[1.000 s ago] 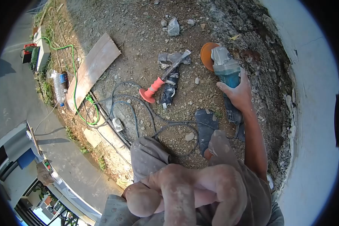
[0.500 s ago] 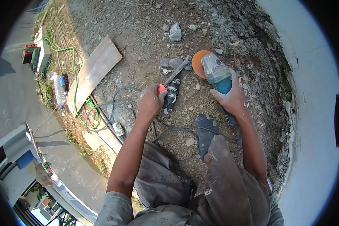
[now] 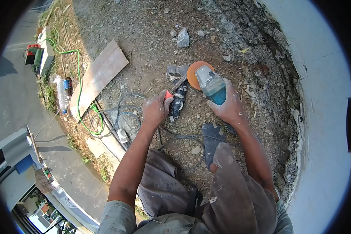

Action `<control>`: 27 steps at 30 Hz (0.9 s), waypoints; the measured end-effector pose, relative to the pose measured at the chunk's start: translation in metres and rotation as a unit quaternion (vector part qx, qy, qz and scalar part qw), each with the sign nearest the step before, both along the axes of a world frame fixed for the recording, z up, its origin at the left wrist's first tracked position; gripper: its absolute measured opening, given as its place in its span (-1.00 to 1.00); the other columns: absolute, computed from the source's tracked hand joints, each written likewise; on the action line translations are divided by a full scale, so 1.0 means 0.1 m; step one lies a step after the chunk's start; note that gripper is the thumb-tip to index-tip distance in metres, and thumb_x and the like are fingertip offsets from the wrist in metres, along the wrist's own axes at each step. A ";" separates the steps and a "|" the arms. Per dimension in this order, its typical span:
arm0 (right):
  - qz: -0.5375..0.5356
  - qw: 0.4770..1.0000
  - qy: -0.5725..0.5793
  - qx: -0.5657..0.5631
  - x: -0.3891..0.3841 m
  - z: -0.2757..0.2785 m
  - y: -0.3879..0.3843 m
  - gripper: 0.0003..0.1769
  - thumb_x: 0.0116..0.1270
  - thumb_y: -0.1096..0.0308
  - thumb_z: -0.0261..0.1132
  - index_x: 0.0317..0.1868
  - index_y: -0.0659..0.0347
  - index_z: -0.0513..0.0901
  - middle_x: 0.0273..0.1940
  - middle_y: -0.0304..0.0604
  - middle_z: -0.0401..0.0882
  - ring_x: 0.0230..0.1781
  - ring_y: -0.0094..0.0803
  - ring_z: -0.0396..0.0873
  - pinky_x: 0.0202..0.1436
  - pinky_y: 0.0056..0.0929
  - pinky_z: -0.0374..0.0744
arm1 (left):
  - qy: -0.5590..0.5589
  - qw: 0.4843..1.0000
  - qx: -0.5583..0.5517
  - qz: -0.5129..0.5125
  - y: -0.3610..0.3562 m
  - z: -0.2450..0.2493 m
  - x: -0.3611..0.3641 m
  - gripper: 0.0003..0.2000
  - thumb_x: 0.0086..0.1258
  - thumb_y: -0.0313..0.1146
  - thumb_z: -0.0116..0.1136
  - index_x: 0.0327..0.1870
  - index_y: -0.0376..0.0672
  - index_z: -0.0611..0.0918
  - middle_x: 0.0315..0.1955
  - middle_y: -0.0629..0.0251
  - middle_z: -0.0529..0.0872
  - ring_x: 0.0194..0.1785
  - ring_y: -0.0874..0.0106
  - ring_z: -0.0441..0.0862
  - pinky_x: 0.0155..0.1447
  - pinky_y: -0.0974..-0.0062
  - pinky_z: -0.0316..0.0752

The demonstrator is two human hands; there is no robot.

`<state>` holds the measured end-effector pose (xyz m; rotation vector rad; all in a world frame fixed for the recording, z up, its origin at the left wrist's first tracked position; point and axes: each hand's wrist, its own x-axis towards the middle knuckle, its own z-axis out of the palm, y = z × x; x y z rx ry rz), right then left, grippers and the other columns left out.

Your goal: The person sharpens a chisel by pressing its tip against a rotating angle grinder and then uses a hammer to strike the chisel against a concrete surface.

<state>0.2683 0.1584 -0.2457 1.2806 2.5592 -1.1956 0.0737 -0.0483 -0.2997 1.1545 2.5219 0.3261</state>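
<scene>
My left hand [image 3: 156, 110] is closed around the red handle of a chisel-like tool [image 3: 179, 82], whose flat metal shaft points up and to the right. In my right hand [image 3: 229, 106] is a teal angle grinder [image 3: 216, 93] with a clear-looking guard and an orange disc [image 3: 195, 74]. The disc overlaps the tip of the chisel-like tool in this view and hides it. Below the shaft, a dark shoe or wrapped piece [image 3: 177, 104] with pale flakes lies on the dirt. My foot in a dark sock or shoe [image 3: 212, 139] rests beneath the grinder.
A board [image 3: 101, 74] lies at left, crossed by a green cord [image 3: 80, 85]. Grey cables [image 3: 183, 136] loop over the ground near my legs, beside a white socket block [image 3: 122, 135]. Stones [image 3: 183, 38] lie ahead; a white wall [image 3: 319, 97] runs along the right.
My right hand has brought the grinder left and slightly down, so its disc now covers the tip of the tool in my left hand. My left hand has barely moved.
</scene>
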 end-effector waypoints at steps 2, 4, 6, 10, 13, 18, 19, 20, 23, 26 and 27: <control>0.009 1.000 0.018 -0.008 0.00 -0.02 -0.01 0.05 0.16 0.08 0.50 0.56 0.16 0.13 0.21 0.30 0.60 0.17 0.27 0.62 0.22 0.08 0.59 | 0.000 1.000 0.002 -0.001 -0.01 -0.01 0.00 -0.56 0.48 0.04 0.19 0.16 -0.10 0.69 -0.21 0.11 0.80 -0.09 0.09 0.74 0.06 0.12 0.50; 0.016 0.999 0.027 -0.007 0.00 -0.04 -0.01 0.04 0.16 0.08 0.49 0.56 0.16 0.13 0.21 0.29 0.60 0.17 0.27 0.63 0.21 0.08 0.59 | 0.000 1.000 0.004 -0.002 -0.01 -0.02 0.00 -0.56 0.48 0.05 0.19 0.16 -0.10 0.69 -0.20 0.12 0.80 -0.08 0.10 0.74 0.07 0.12 0.50; 0.021 0.999 0.025 0.004 -0.01 -0.06 -0.02 0.05 0.17 0.08 0.49 0.56 0.16 0.12 0.22 0.29 0.60 0.17 0.26 0.63 0.21 0.08 0.59 | -0.001 1.000 0.003 0.001 -0.02 -0.03 0.00 -0.55 0.48 0.05 0.19 0.16 -0.09 0.70 -0.18 0.13 0.81 -0.07 0.10 0.74 0.09 0.13 0.49; 0.018 1.000 0.021 -0.006 -0.01 -0.05 -0.02 0.04 0.17 0.08 0.50 0.56 0.17 0.13 0.22 0.29 0.60 0.16 0.26 0.63 0.21 0.09 0.59 | 0.006 1.000 0.010 0.004 -0.03 -0.07 0.01 -0.55 0.48 0.05 0.19 0.16 -0.09 0.71 -0.16 0.14 0.81 -0.04 0.12 0.74 0.11 0.13 0.47; 0.018 0.999 0.028 0.004 -0.01 -0.09 -0.03 0.04 0.17 0.07 0.49 0.55 0.18 0.13 0.21 0.29 0.60 0.16 0.27 0.63 0.21 0.08 0.59 | 0.014 1.000 0.017 0.005 -0.02 -0.07 0.01 -0.55 0.48 0.06 0.18 0.16 -0.10 0.71 -0.15 0.15 0.81 -0.04 0.12 0.74 0.10 0.13 0.46; 0.012 0.999 0.021 -0.022 -0.01 -0.08 -0.03 0.04 0.17 0.07 0.49 0.55 0.18 0.13 0.21 0.30 0.60 0.16 0.27 0.63 0.21 0.09 0.59 | 0.018 1.000 0.013 0.003 -0.02 -0.06 0.02 -0.55 0.48 0.05 0.18 0.16 -0.09 0.71 -0.15 0.16 0.81 -0.05 0.13 0.74 0.08 0.14 0.47; 0.011 1.000 0.018 -0.022 -0.02 -0.08 -0.03 0.03 0.17 0.08 0.49 0.55 0.18 0.13 0.21 0.30 0.60 0.16 0.27 0.63 0.21 0.09 0.59 | 0.020 1.000 0.015 0.003 -0.02 -0.06 0.02 -0.56 0.48 0.05 0.19 0.15 -0.09 0.71 -0.15 0.16 0.81 -0.05 0.14 0.74 0.08 0.14 0.47; 0.010 1.000 0.015 -0.023 -0.02 -0.07 -0.03 0.03 0.17 0.08 0.49 0.55 0.18 0.13 0.21 0.31 0.60 0.16 0.27 0.63 0.21 0.09 0.59 | 0.020 1.000 0.017 0.003 -0.02 -0.06 0.02 -0.56 0.48 0.04 0.19 0.15 -0.09 0.72 -0.16 0.17 0.81 -0.05 0.14 0.74 0.07 0.15 0.47; 0.006 0.999 0.007 -0.033 -0.02 -0.07 -0.04 0.03 0.18 0.07 0.48 0.55 0.17 0.13 0.21 0.30 0.60 0.16 0.27 0.63 0.21 0.08 0.59 | 0.019 1.000 0.023 0.004 -0.02 -0.07 0.02 -0.58 0.47 0.03 0.21 0.13 -0.09 0.72 -0.17 0.18 0.81 -0.07 0.15 0.74 0.06 0.15 0.47; 0.007 0.999 0.012 -0.030 -0.02 -0.08 -0.04 0.02 0.18 0.07 0.48 0.55 0.17 0.13 0.21 0.29 0.60 0.16 0.27 0.63 0.21 0.07 0.59 | 0.019 0.999 0.027 0.003 -0.02 -0.08 0.01 -0.58 0.46 0.02 0.22 0.12 -0.09 0.72 -0.19 0.20 0.81 -0.08 0.16 0.74 0.05 0.15 0.47; 0.008 0.999 0.016 -0.027 -0.02 -0.08 -0.05 0.02 0.18 0.07 0.48 0.55 0.17 0.13 0.21 0.29 0.60 0.16 0.26 0.63 0.21 0.07 0.59 | 0.019 0.999 0.026 0.002 -0.02 -0.08 0.01 -0.58 0.46 0.02 0.22 0.12 -0.09 0.72 -0.19 0.20 0.81 -0.08 0.16 0.74 0.05 0.15 0.47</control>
